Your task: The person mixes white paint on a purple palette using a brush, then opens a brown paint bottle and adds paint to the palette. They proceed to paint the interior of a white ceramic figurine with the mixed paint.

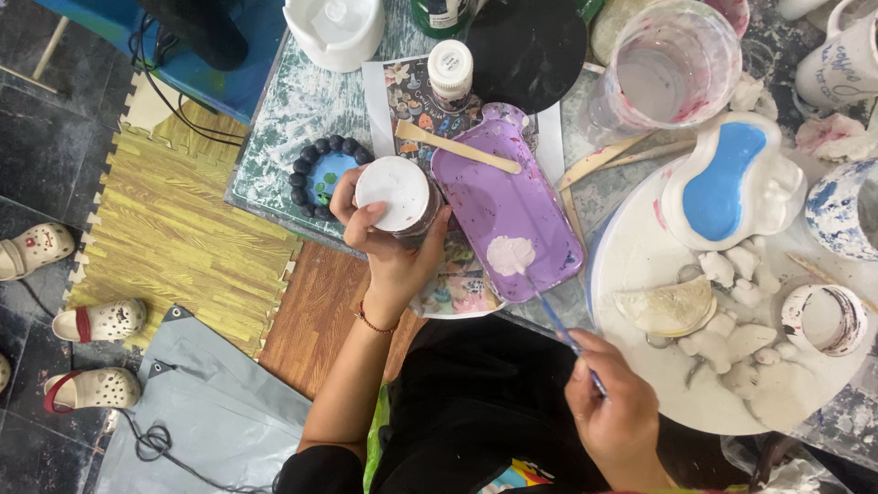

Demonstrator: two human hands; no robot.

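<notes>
Mixing paint on the purple tray (512, 206)

Left hand (389, 242) grips a white-lidded paint jar (395, 195); right hand (617, 402) pinches a blue brush (553, 316), tip in the pale blob (509, 254).

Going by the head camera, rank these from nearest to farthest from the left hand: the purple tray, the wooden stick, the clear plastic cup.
1. purple tray, just right of the left hand.
2. wooden stick, lying across the tray's top end.
3. clear plastic cup, far upper right.

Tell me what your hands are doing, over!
Left hand holds white-capped paint jar. Right hand holds brush, tip in pale paint blob on purple tray. Wooden stick lies across tray top.
</notes>
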